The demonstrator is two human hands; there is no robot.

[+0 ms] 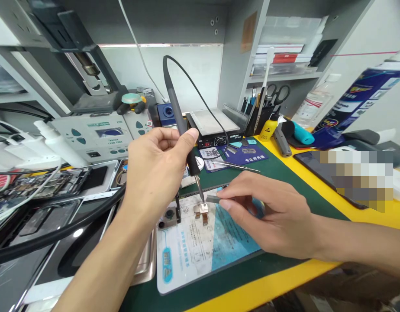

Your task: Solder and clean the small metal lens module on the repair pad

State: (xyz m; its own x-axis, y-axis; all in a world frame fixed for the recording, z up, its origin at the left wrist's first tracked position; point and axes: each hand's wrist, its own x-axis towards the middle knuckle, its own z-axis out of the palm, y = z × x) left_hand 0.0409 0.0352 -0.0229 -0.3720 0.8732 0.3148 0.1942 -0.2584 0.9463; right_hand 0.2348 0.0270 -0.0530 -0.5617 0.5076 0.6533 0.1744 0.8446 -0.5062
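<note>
My left hand (161, 160) is closed around the dark grip of a soldering iron (176, 102), which tilts tip-down. Its metal tip meets a small silvery part with brown flex tabs (203, 209) on a white and blue work mat (187, 271). From the right, my right hand (268, 212) pinches a slim, flat grey tool (213, 199); its end lies beside the iron's tip, and most of it is hidden by the fingers, so its kind is unclear. A camera module (169, 216) sits to the left on the mat.
Disassembled phones (73, 238) crowd the left side, with a thick black cable (57, 238) across them. Behind stand a rework station (102, 134) and a hot plate (216, 125). Tweezers (235, 165) lie near a blue card; a phone (317, 173) rests at right.
</note>
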